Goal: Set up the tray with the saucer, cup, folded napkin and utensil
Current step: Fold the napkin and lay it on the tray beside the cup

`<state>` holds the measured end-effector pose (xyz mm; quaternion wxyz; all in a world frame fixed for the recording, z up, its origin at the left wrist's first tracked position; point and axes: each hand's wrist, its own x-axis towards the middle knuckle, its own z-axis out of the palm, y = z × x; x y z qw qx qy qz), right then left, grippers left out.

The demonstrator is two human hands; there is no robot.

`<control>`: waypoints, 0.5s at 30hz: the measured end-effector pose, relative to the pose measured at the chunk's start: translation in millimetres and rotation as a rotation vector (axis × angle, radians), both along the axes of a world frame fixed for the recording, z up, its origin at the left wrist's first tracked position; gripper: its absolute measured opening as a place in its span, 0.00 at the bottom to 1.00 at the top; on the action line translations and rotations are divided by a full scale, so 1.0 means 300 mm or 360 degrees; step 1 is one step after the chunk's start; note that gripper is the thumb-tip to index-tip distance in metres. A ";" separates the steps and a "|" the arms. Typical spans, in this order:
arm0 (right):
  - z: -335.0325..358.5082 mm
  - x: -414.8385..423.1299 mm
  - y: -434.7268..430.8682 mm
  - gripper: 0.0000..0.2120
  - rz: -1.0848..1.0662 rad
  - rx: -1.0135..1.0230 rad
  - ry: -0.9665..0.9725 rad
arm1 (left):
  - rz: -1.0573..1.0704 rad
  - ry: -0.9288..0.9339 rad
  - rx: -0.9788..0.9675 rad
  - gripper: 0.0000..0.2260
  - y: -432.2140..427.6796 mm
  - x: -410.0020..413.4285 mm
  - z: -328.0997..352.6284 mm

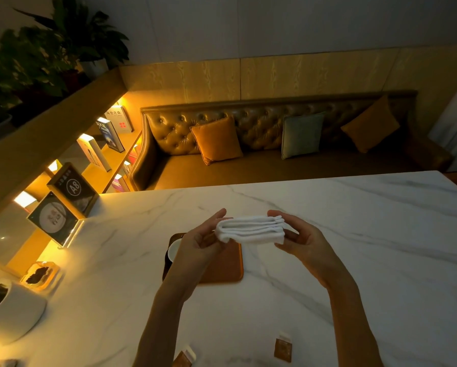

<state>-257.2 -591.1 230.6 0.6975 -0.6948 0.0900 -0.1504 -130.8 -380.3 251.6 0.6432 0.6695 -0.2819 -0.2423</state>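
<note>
- Nearest edge of the marble table: two small brown sachets, one partly cut off at the bottom of the view; contents unreadable.
- Left, low: a white round pot and a small glass dish with dark contents, too dim to identify.
- Both forearms rise from below. Left hand and right hand each pinch one end of the folded napkin, thumbs toward the camera, fingers behind. Held level in the air above the tray, likely to square the stacked folds before setting it down.
- Tray: brown, lying flat directly under the hands. Its right part looks bare, the probable spot for the napkin.
- A white rounded rim shows at the tray's left edge, mostly hidden by the left wrist. Cup or saucer, cannot tell which.
- No utensil visible anywhere; may be hidden behind the hands or out of view.
- Beyond, at the table's left edge: a sign stand marked A8.
- Farthest: tufted bench with three cushions, lit bookshelf, plants. Dim overall.
</note>
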 end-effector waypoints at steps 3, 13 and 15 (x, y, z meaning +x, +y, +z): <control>0.003 0.015 0.010 0.23 -0.0012 -0.0009 0.0051 | 0.0050 0.0060 0.0089 0.20 -0.010 0.004 -0.013; -0.002 0.055 0.034 0.16 -0.0200 -0.0160 0.0143 | 0.0135 -0.0046 0.0033 0.16 -0.029 0.006 -0.040; -0.011 0.072 0.052 0.15 -0.0248 -0.0092 0.0167 | 0.0169 -0.0063 0.0070 0.10 -0.032 0.014 -0.053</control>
